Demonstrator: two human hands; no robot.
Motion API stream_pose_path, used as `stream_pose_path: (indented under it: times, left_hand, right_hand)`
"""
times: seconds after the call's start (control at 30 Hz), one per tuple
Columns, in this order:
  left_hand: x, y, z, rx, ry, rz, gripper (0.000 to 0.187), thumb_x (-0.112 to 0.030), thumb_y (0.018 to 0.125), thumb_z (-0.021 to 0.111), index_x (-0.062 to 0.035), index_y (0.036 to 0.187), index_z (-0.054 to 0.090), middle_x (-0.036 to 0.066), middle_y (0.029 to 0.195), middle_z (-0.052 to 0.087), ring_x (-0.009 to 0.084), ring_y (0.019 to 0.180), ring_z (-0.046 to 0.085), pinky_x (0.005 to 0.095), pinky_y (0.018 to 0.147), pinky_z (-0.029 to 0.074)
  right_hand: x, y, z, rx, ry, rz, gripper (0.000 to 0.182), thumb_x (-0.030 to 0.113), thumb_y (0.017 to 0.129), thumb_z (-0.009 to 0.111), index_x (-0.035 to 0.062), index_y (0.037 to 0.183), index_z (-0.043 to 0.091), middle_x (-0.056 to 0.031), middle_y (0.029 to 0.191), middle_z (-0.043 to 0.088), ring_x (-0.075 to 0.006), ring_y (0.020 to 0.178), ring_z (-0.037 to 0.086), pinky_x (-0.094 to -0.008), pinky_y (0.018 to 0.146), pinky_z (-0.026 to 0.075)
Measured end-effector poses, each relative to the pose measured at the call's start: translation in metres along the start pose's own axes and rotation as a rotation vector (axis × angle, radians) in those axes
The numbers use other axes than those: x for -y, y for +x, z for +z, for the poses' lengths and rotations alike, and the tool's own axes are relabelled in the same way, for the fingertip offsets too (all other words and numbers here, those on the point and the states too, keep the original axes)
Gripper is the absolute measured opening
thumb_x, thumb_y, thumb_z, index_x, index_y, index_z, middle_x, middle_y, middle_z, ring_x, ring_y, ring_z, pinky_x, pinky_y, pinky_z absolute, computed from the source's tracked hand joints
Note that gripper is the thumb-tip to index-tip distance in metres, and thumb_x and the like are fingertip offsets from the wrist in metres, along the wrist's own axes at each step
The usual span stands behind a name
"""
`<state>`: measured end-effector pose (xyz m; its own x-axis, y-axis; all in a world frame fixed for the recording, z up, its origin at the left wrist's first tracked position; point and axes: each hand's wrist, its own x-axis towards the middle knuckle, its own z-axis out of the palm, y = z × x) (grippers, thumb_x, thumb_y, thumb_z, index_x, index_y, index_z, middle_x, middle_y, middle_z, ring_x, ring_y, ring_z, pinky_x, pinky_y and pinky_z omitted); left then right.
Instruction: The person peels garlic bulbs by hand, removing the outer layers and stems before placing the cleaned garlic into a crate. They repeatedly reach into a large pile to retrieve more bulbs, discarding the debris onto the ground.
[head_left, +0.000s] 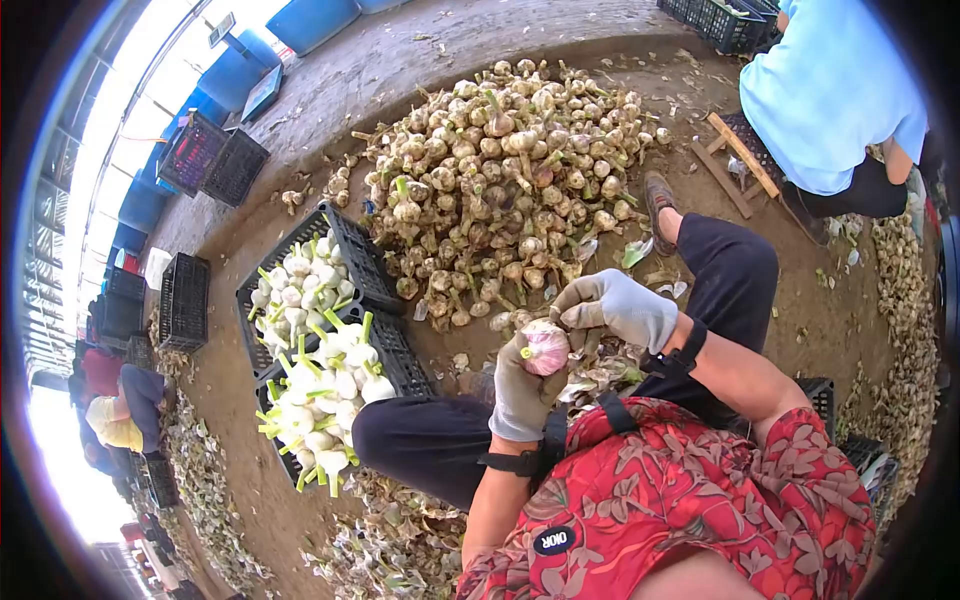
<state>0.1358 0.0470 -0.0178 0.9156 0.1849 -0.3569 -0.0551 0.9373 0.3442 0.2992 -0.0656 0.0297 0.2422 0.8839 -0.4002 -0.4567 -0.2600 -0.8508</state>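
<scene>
A garlic bulb (pixel 546 348) with pink-purple streaks sits in my left hand (pixel 522 392), whose gloved fingers are wrapped round it. Just above and to the right of the bulb is my right hand (pixel 622 308), also gloved, its fingers bent and pressed together; what they pinch, if anything, is hidden. Beyond both hands rises a large heap of unpeeled garlic (pixel 500 170), brown and dirty. Left of my knee, cleaned white bulbs with green stems (pixel 335 395) fill one black crate (pixel 400 355), and more white bulbs (pixel 300 285) lie in the crate (pixel 350 250) behind it.
Loose garlic skins (pixel 400 535) cover the ground beside and below my legs. At the upper right a person in a light blue shirt (pixel 835 95) sits near a wooden frame (pixel 742 155). Stacked black crates (pixel 235 168) and blue tubs (pixel 312 22) stand at the upper left.
</scene>
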Motion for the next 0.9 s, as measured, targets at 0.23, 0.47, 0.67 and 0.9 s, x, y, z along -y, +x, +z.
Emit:
stream_pose_path:
  times: [0.23, 0.47, 0.67, 0.9]
  left_hand:
    - [0.013, 0.000, 0.014, -0.109, 0.340, 0.164, 0.043, -0.043, 0.095, 0.045, -0.0056, 0.114, 0.055, 0.003, 0.077, 0.064, 0.0058, 0.038, 0.036, 0.0195, 0.035, 0.025]
    - [0.013, -0.010, 0.025, 0.048, 0.410, 0.191, 0.087, -0.042, 0.074, 0.075, 0.0024, 0.138, 0.036, 0.008, 0.115, 0.060, 0.0116, 0.088, 0.059, 0.0230, 0.071, 0.048]
    - [0.014, -0.005, 0.027, 0.084, 0.536, 0.294, 0.114, -0.024, 0.064, 0.083, 0.0040, 0.149, 0.014, 0.017, 0.139, 0.043, 0.0248, 0.119, 0.054, 0.0341, 0.099, 0.045]
    - [0.021, -0.006, 0.035, 0.076, 0.702, 0.314, 0.121, -0.010, 0.059, 0.084, -0.0007, 0.151, 0.007, 0.018, 0.141, 0.039, 0.0240, 0.124, 0.048, 0.0351, 0.101, 0.043]
  right_hand:
    - [-0.013, -0.015, 0.026, -0.374, -1.077, -0.633, 0.018, 0.013, 0.078, 0.066, 0.0044, 0.094, 0.066, -0.0145, 0.089, 0.064, -0.0308, 0.082, 0.064, -0.0374, 0.071, 0.051]
    - [0.002, -0.001, 0.014, -0.344, -1.098, -0.664, 0.017, 0.009, 0.078, 0.064, 0.0033, 0.094, 0.063, -0.0135, 0.087, 0.063, -0.0326, 0.078, 0.064, -0.0385, 0.068, 0.051]
    - [0.002, 0.014, 0.007, -0.302, -1.070, -0.590, 0.017, 0.012, 0.081, 0.063, 0.0023, 0.094, 0.062, -0.0153, 0.088, 0.063, -0.0339, 0.083, 0.063, -0.0393, 0.073, 0.051]
    - [-0.010, 0.020, 0.001, -0.364, -1.091, -0.548, 0.018, 0.010, 0.081, 0.061, 0.0018, 0.097, 0.062, -0.0164, 0.088, 0.064, -0.0339, 0.084, 0.063, -0.0391, 0.074, 0.050]
